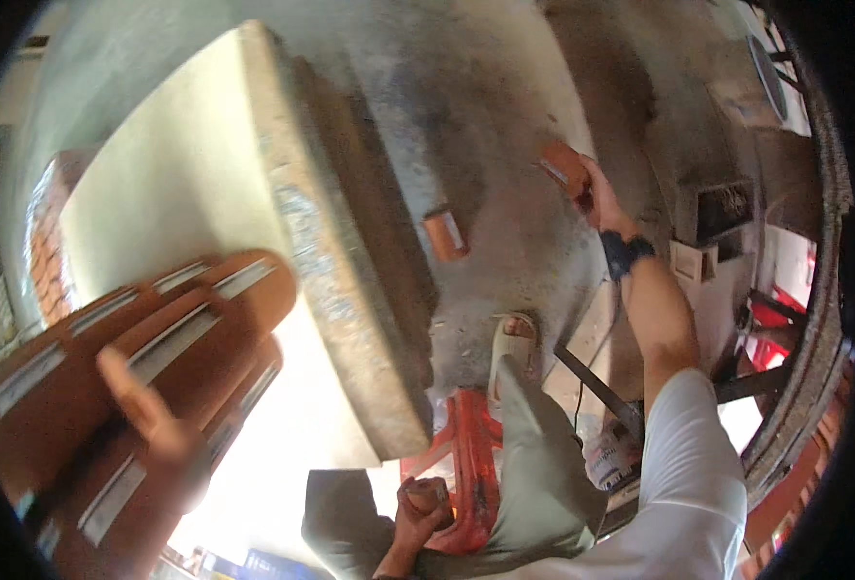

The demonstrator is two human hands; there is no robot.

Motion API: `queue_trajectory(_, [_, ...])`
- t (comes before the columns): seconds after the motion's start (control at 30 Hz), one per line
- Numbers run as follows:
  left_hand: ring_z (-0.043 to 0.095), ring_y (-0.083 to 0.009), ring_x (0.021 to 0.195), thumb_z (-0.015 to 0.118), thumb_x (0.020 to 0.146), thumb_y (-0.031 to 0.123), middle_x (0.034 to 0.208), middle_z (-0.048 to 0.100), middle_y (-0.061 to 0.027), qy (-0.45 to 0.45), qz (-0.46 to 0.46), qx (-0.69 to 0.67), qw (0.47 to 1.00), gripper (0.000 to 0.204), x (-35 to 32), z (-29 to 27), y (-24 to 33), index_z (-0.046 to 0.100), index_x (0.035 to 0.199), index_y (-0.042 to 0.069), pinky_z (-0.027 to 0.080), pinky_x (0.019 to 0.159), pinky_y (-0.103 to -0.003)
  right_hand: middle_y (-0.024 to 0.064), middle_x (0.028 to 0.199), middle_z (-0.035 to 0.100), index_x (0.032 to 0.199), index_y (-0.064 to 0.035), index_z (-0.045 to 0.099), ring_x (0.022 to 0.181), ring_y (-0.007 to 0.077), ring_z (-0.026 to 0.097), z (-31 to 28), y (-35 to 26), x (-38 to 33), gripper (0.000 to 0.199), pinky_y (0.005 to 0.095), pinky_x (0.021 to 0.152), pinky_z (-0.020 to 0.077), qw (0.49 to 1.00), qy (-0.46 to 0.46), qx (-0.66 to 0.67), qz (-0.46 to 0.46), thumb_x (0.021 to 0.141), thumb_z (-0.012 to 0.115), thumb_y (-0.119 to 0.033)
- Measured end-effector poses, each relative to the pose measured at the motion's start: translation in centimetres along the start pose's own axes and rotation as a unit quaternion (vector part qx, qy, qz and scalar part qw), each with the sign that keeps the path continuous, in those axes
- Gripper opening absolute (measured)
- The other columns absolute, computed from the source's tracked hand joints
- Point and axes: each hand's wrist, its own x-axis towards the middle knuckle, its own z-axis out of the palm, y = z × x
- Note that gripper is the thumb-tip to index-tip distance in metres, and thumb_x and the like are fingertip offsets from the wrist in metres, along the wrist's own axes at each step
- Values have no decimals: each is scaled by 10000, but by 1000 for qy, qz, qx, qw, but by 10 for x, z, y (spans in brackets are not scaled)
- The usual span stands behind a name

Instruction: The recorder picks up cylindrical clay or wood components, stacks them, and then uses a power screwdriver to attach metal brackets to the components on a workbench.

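Note:
My right hand (605,201) is stretched out to the far right, closed around a reddish-brown block (565,166) above the grey floor. Down by my lap, my left hand (414,522) is wrapped round a brown, blunt-ended piece (429,495); its exact kind does not show. A similar short reddish-brown block with a pale strip (445,235) lies on the floor between the slab and my right hand. At the left, several long reddish-brown round-ended pieces with pale strips (171,338) lie stacked together. A blurred finger-like shape (142,401) is in front of them; I cannot make out what it is.
A thick pale slab with a rough edge (331,261) rises at centre left. Beside my sandalled foot (514,338) stands a red plastic stool (471,464). Dark metal bars (601,391) and a hollow grey block (722,211) are at the right.

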Motion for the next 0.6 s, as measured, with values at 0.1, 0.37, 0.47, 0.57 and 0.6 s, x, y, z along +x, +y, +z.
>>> queue_trajectory(0.1, [611,-182,1052,853,782,192,1184,589,-100,4,29,-9,1000,808,-9,-2,13,356,1397,22,538,901,-360,103,1176,660,1393,-74,516,1012,230,633,78,-6,-85,631,369,834,558,975,-71,210,24,937,665,-485])
queue_trajectory(0.37, [585,-396,1259,876,705,446,1370,545,-286,77,58,153,984,1094,-43,-5,47,285,1493,-29,494,1021,-445,98,1384,557,1432,-23,437,1285,213,539,236,-85,-294,788,368,1053,474,870,-380,28,-312,800,861,-226])
queue_trajectory(0.47, [571,-393,1272,890,695,438,1371,546,-249,95,72,173,978,1087,-64,-7,66,281,1501,36,482,1040,-466,94,1398,553,1469,-25,392,1321,215,522,284,-111,-364,881,378,1071,454,813,-390,-39,-431,747,883,-143])
queue_trajectory(0.57, [563,-420,1279,895,682,444,1378,544,-268,132,122,206,962,1097,-83,-14,72,281,1504,55,489,1032,-481,125,1373,562,1465,-33,404,1304,218,539,318,-138,-404,890,388,1062,468,740,-353,-113,-562,723,884,-139])
queue_trajectory(0.6, [563,-420,1279,895,682,444,1378,544,-268,133,129,205,961,1097,-90,-18,72,281,1504,55,489,1032,-481,125,1373,562,1465,-33,404,1304,218,539,326,-140,-409,890,388,1062,468,735,-352,-114,-567,723,884,-139])
